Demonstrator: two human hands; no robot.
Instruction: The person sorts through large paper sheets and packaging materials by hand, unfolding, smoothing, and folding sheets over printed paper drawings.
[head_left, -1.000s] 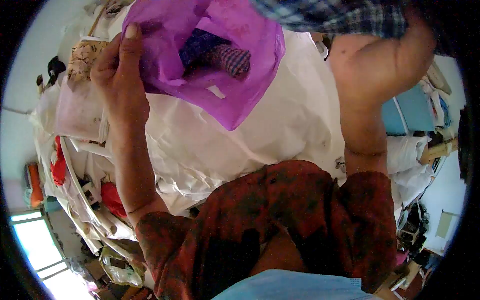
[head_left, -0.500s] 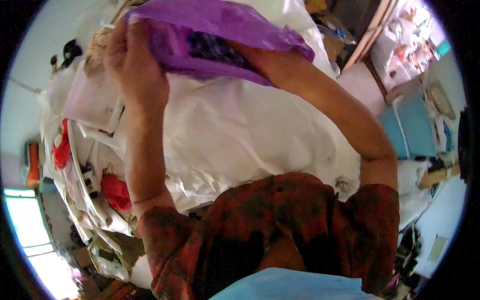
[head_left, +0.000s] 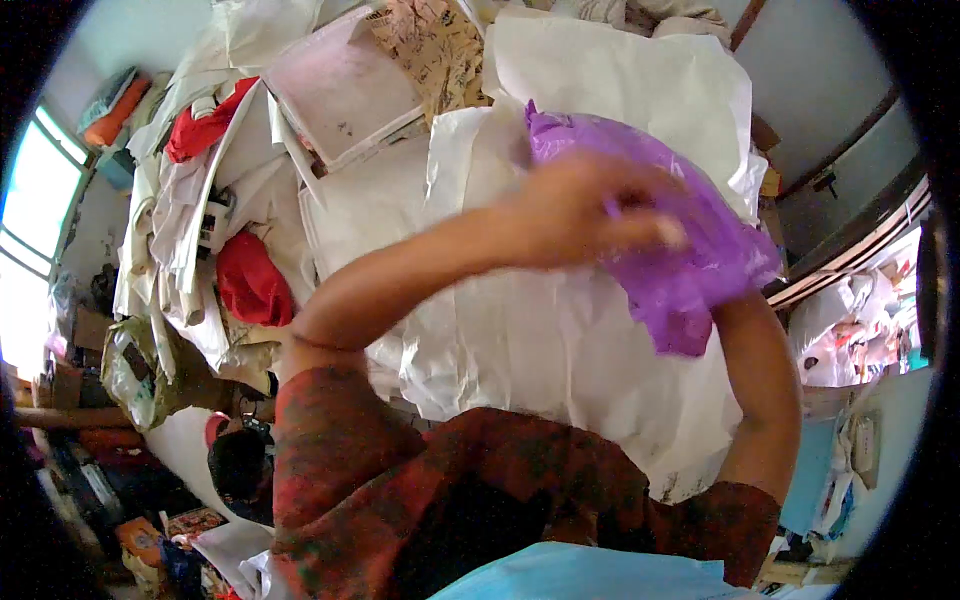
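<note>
White sheets (head_left: 520,330) back the purple bag (head_left: 690,275), seemingly draped over the right hand for support, hiding whatever it holds, while the left hand (head_left: 590,210) overlaps the bag, too blurred to tell its grip.

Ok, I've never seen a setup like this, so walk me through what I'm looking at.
There is no machine here, just a person using two bare hands. The camera is worn on their head, looking forward and down, so their own dark red shirt fills the bottom. Pale sheets cover the surface in front, with red pieces of cloth off to the left. The left hand is over a purple bag; it is blurred, so I can't tell whether it grips. The right forearm runs up to the bag, which hides the right hand and whatever it holds.
</note>
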